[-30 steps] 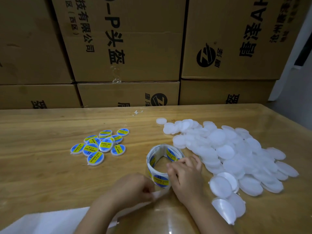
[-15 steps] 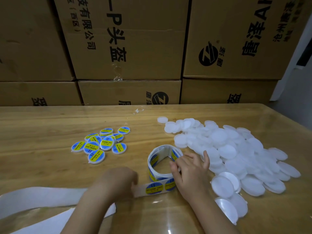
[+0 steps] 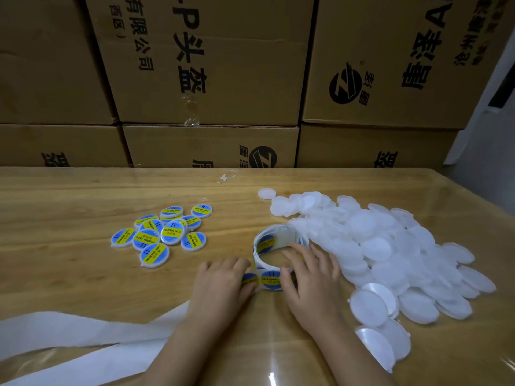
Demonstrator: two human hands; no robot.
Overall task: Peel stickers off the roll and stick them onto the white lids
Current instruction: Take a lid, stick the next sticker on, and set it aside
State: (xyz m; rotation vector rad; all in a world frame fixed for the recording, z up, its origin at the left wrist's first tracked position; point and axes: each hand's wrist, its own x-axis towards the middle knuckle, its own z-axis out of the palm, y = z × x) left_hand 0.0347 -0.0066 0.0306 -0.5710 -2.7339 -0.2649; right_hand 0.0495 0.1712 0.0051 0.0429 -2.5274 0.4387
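A loose roll of blue-and-yellow stickers (image 3: 274, 242) stands on the wooden table (image 3: 69, 196) just left of a big heap of plain white lids (image 3: 376, 246). A short stretch of the strip (image 3: 269, 279) with two stickers runs out of the roll toward me, between my hands. My left hand (image 3: 223, 285) pinches that strip at its left end. My right hand (image 3: 312, 280) holds the roll's near side, fingers over its rim and thumb against a sticker. Several lids bearing stickers (image 3: 161, 235) lie grouped at centre left.
Empty white backing paper (image 3: 69, 338) trails in long bands from my left hand across the table's near left. Stacked cardboard boxes (image 3: 209, 79) wall off the table's far edge. The lid heap reaches close to the right edge.
My left hand drew the strip out to the left, baring two stickers, then came back toward the roll. The right hand's fingers spread over the roll's rim. More backing paper lies at the left.
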